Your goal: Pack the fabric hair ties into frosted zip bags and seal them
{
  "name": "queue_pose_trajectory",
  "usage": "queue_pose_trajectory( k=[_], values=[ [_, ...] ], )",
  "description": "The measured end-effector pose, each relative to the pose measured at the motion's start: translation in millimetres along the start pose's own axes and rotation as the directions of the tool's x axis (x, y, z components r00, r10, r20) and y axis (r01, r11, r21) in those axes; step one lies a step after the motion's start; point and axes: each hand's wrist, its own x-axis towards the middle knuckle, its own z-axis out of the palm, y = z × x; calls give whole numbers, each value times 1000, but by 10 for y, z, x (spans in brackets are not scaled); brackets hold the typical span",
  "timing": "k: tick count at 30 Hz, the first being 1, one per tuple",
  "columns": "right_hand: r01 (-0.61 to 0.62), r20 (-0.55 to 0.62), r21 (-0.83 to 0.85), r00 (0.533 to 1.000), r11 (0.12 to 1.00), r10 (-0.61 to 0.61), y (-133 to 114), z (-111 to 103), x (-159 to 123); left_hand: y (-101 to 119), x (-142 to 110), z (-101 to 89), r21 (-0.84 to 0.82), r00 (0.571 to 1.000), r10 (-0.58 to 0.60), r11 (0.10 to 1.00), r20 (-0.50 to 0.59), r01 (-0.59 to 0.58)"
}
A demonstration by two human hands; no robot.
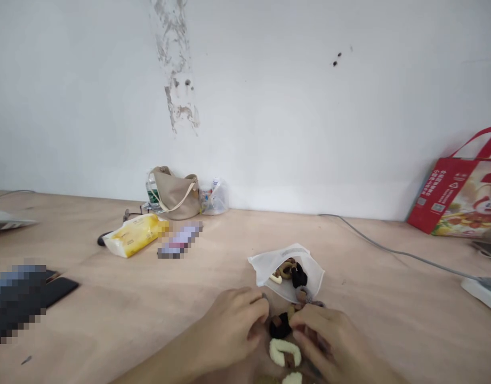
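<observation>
My left hand (231, 333) and my right hand (321, 341) meet low in the view, fingers curled close together above a small heap of fabric hair ties. A black hair tie (280, 326) and a cream fuzzy hair tie (285, 353) lie between them. My right fingers curl over a dark brown piece (311, 337), partly hidden. My left fingertips touch near the mouth of a white translucent pouch (277, 269), which holds tan and black hair ties (292, 272). Whether my left hand grips anything, I cannot tell.
The plywood tabletop (213, 320) runs to a white scuffed wall. A yellow tissue pack (135, 234), beige bag (175, 194), and pixelated objects sit left. A black phone (61, 290) lies far left. A red printed gift bag (457, 197) and power strip (483, 293) stand right.
</observation>
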Motion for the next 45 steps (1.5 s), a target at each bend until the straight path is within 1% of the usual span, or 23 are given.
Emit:
queue_pose_trajectory(
  k=[2,3,5,7,9,10,11,13,15,16,18,21,23,27,32,35,37,39,42,45],
  values=[
    [52,17,4,998,999,-52,-19,38,-6,-20,17,12,21,999,-27,999,-32,28],
    [61,19,11,998,998,-61,-19,51,-9,-32,25,28,32,999,-23,999,-23,23],
    [56,28,31,998,998,-57,-12,63,-12,-57,41,81,58,1000,19,998,10,-19],
    [56,43,39,997,998,-58,-4,62,-12,-81,58,146,82,997,82,993,12,-83],
    [68,51,46,996,997,-71,1,60,-9,-101,72,196,85,991,128,989,-31,-125],
    [84,53,53,995,995,-86,4,60,-7,-109,78,206,83,989,131,989,-66,-126],
    [98,55,60,993,993,-101,8,62,-6,-114,82,206,81,988,114,991,-108,-106],
    [118,59,67,991,991,-122,18,69,-5,-117,84,178,77,981,31,997,-194,-17],
    [121,60,58,990,991,-124,29,78,-5,-113,79,136,73,969,-56,994,-239,75],
    [118,58,50,991,992,-121,34,83,-6,-109,74,120,73,970,-76,993,-232,95],
    [128,50,38,990,991,-130,39,90,-7,-100,62,113,73,982,-59,995,-178,73],
    [148,47,36,988,988,-149,43,98,-9,-88,51,159,86,996,-19,996,-85,26],
    [150,50,37,987,988,-152,46,102,-12,-82,51,198,121,998,-25,992,-63,33],
    [156,56,36,986,987,-158,53,105,-10,-60,60,221,166,999,2,986,-52,6],
    [156,57,32,986,987,-158,48,97,4,-16,69,192,120,999,-33,992,-19,35],
    [164,57,38,985,986,-166,44,98,7,-5,69,207,86,1000,4,996,-22,-2],
    [168,56,43,984,985,-170,44,101,5,-5,64,226,96,1000,20,995,-16,-18],
    [166,58,49,984,985,-169,44,103,3,-7,56,239,103,1000,5,995,-16,-3],
    [155,67,55,985,986,-159,48,101,3,-6,40,240,76,999,-22,997,-47,25],
    [148,74,48,986,988,-151,53,100,3,-4,20,229,67,998,-48,996,-45,51]
  ],
)
